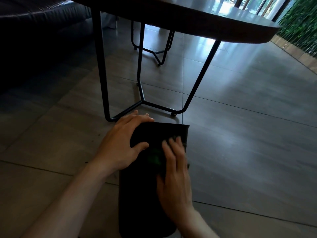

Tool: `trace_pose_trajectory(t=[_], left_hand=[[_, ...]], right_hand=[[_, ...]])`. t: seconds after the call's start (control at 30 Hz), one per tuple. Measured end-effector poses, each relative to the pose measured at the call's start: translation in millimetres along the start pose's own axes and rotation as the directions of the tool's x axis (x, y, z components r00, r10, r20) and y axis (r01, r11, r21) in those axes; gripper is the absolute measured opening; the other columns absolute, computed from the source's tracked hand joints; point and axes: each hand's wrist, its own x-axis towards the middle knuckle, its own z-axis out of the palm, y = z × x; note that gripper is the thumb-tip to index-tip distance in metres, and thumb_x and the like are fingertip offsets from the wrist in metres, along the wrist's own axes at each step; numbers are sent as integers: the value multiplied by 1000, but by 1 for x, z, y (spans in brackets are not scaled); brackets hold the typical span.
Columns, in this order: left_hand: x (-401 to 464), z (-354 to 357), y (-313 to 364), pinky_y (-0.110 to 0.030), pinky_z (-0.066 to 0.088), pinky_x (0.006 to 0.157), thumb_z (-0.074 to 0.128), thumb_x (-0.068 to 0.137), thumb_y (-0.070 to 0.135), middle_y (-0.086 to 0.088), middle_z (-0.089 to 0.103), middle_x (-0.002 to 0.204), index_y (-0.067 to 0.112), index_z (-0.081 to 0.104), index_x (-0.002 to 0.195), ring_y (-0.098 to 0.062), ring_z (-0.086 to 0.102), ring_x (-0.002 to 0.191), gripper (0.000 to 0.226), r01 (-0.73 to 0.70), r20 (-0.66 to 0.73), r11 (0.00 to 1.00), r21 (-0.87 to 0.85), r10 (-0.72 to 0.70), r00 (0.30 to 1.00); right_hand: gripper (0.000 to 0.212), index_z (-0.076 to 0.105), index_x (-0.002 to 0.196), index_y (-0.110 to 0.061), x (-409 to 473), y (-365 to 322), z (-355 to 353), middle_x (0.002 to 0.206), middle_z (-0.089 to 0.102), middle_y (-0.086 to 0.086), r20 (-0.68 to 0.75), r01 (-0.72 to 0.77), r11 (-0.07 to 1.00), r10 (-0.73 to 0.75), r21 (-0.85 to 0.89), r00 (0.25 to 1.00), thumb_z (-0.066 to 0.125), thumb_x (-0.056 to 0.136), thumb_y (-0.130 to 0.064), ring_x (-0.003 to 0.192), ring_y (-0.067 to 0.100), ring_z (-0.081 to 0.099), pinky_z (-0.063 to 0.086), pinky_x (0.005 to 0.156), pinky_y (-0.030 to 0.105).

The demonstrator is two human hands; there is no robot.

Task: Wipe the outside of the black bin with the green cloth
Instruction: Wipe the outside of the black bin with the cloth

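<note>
Two bare hands work on a black bin lying on its side on a grey tiled floor, just in front of the dark metal legs of a table. The bin's far end sits close to the foot of the nearest table leg, its near end running toward the lower edge of the view.

The left hand grips the bin's far end: fingers draped over the top edge, thumb set against the upper wall, steadying it. The right hand lies flat on the bin's upper side, fingers straight and close together, pressing down on the green cloth. Only small patches of green show beside and beneath the fingers; the rest of the cloth is lost in shadow against the black plastic, and the hand itself is blurred.

Behind the bin, a second set of thin metal legs stands farther back under the tabletop. A dark sofa fills the upper left, and a wall of green foliage runs along the far right, with daylight glaring off the table and floor tiles.
</note>
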Motion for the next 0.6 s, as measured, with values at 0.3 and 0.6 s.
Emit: trace_pose_trajectory(t=[0.3, 0.6], left_hand=[[2, -2, -4, -40, 36, 118, 75, 84, 21, 21, 46, 148, 45, 49, 136, -2, 25, 149, 62, 1, -7, 1000, 6, -1, 1000], [2, 2, -2, -35, 33, 117, 79, 81, 27, 26, 45, 146, 47, 48, 136, 2, 24, 148, 66, -3, -12, 1000, 28, 3, 1000]], right_hand=[[68, 30, 155, -17, 0, 6, 10, 162, 27, 5, 14, 83, 993, -82, -87, 997, 62, 95, -27, 158, 28, 14, 37, 117, 56], [58, 37, 151, -19, -47, 11, 7, 158, 32, 4, 48, 82, 996, -80, -40, 996, 52, 99, -42, 156, 28, 20, 44, 111, 57]])
